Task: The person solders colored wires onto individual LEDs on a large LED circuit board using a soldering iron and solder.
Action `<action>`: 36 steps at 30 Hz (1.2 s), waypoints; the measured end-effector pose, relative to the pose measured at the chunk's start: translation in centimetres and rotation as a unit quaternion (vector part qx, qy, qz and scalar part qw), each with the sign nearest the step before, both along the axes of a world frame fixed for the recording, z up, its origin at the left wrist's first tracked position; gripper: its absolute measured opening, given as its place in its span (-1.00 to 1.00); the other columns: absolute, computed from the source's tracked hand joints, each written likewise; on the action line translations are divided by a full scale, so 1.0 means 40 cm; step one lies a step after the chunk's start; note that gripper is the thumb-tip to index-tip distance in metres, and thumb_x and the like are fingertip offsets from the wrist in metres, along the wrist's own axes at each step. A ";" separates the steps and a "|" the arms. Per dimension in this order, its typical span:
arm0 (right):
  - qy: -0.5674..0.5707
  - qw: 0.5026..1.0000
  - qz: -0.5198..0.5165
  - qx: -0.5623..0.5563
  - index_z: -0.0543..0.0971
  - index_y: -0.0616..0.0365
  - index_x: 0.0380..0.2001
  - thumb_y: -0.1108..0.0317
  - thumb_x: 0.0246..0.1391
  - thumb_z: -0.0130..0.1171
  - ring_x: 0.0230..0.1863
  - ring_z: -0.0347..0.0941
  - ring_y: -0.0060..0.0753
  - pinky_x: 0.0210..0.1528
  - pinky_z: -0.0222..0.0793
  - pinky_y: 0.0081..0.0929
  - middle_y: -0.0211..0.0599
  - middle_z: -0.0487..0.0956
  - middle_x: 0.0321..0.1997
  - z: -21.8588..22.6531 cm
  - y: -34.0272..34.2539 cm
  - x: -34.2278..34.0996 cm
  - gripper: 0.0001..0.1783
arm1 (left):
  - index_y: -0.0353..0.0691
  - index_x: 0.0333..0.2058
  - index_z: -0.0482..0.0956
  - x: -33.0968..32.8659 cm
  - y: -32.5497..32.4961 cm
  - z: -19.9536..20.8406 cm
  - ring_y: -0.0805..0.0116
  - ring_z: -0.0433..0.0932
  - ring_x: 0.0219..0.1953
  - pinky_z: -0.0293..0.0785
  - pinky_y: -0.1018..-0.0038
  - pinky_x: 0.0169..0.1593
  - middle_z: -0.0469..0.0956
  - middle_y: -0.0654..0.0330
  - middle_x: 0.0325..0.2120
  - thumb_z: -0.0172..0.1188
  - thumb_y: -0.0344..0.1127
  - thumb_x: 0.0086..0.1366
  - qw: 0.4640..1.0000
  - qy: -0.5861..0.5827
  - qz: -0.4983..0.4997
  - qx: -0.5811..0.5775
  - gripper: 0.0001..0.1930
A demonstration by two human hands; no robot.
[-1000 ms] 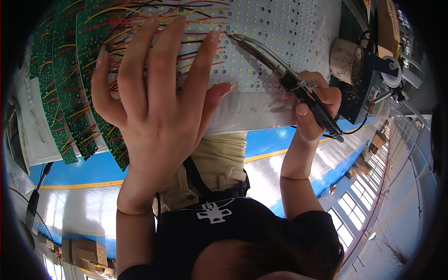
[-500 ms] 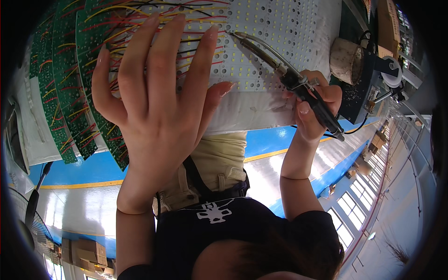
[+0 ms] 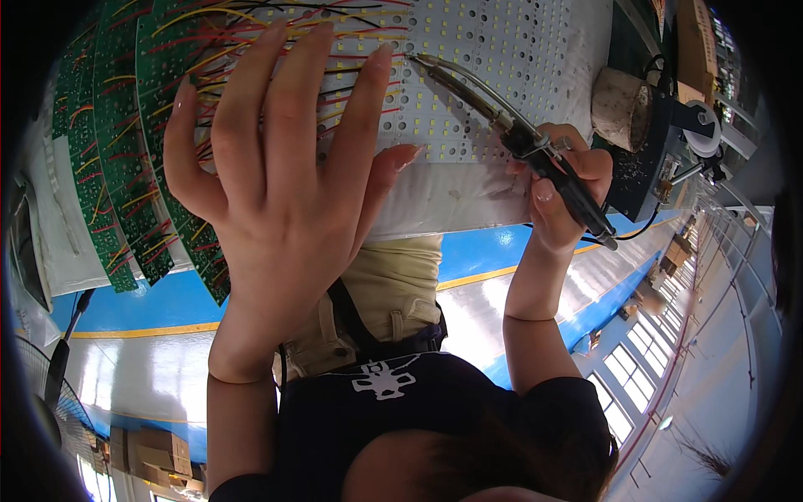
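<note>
In the head view, closed firmly in the grip of the bare right hand (image 3: 554, 221), a slender soldering iron (image 3: 523, 140) with a black handle and a bare metal barrel. Slanting up and left from that grip, down to a fine tip at a white circuit board (image 3: 502, 50) dotted with rows of small yellowish chips and dark round holes; touching or just above, cannot tell. Well left of the grip, open and palm down, the bare left hand (image 3: 276, 201), with fingers spread over thin red, yellow and black wires (image 3: 355, 58) and index fingertip near the iron's tip. Farther left, long narrow green circuit boards (image 3: 117, 125), bristling with similar wires. Just left of the grip, a pale tabletop (image 3: 468, 192). Up and right of the grip, a rough whitish cylinder (image 3: 617, 109) and a white spool (image 3: 701, 138). Below, past the table edge, shiny blue floor (image 3: 493, 248).
</note>
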State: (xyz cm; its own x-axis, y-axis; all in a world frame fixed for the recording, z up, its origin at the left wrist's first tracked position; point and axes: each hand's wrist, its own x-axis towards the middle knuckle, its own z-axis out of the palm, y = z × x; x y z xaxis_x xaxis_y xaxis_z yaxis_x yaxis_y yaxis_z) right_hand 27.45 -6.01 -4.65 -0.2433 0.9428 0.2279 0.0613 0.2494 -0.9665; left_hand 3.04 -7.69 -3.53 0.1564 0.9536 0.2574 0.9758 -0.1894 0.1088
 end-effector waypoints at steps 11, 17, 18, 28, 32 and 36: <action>0.022 1.000 -0.014 0.006 0.34 0.19 -0.30 0.37 -0.05 0.31 -0.39 0.51 -0.31 -0.36 0.44 -0.46 -0.01 0.47 -0.29 -0.008 -0.011 -0.005 -0.65 | 0.24 0.01 0.51 -0.001 -0.005 -0.001 0.29 0.30 0.11 -0.02 0.17 0.20 0.34 0.30 0.06 -0.11 0.13 0.29 1.000 0.000 0.001 0.007 -0.59; 0.037 0.999 -0.024 -0.018 0.32 0.18 -0.31 0.38 -0.06 0.31 -0.38 0.51 -0.30 -0.35 0.44 -0.45 -0.06 0.45 -0.30 -0.005 -0.015 -0.011 -0.64 | 0.23 0.01 0.52 -0.003 -0.005 -0.002 0.27 0.29 0.11 -0.01 0.17 0.19 0.35 0.28 0.05 -0.09 0.11 0.29 1.000 -0.001 0.000 0.015 -0.60; 0.043 0.999 -0.028 -0.017 0.32 0.18 -0.31 0.38 -0.06 0.31 -0.38 0.51 -0.30 -0.35 0.44 -0.45 -0.06 0.45 -0.30 -0.003 -0.016 -0.014 -0.64 | 0.23 0.01 0.52 -0.003 -0.004 0.000 0.27 0.28 0.11 -0.01 0.17 0.19 0.35 0.27 0.05 -0.08 0.11 0.28 1.000 -0.005 0.000 0.014 -0.61; 0.125 0.986 -0.068 -0.087 0.29 0.25 -0.30 0.48 0.03 0.12 -0.37 0.50 -0.23 -0.21 0.47 -0.26 0.00 0.48 -0.32 0.019 -0.013 -0.013 -0.77 | 0.20 0.01 0.53 0.004 -0.001 0.000 0.18 0.25 0.13 0.00 0.17 0.19 0.32 0.21 0.07 0.00 0.04 0.25 1.000 -0.010 -0.020 0.016 -0.62; 0.190 0.973 -0.112 -0.061 0.31 0.30 -0.13 0.39 0.12 0.00 -0.39 0.50 -0.18 -0.15 0.50 0.03 0.02 0.49 -0.30 -0.004 -0.045 0.017 -0.72 | 0.18 0.01 0.53 0.005 -0.002 0.001 0.16 0.25 0.13 -0.01 0.14 0.19 0.32 0.19 0.07 0.02 0.03 0.21 1.000 0.007 -0.011 0.008 -0.60; 0.246 0.958 -0.141 0.037 0.32 0.24 -0.14 0.30 0.19 -0.12 -0.38 0.50 -0.11 -0.17 0.43 0.11 0.00 0.54 -0.37 0.011 -0.065 0.077 -0.74 | 0.16 0.02 0.53 0.009 0.005 -0.004 0.14 0.24 0.14 -0.02 0.13 0.20 0.32 0.18 0.06 0.01 0.01 0.20 1.000 0.006 -0.021 0.021 -0.59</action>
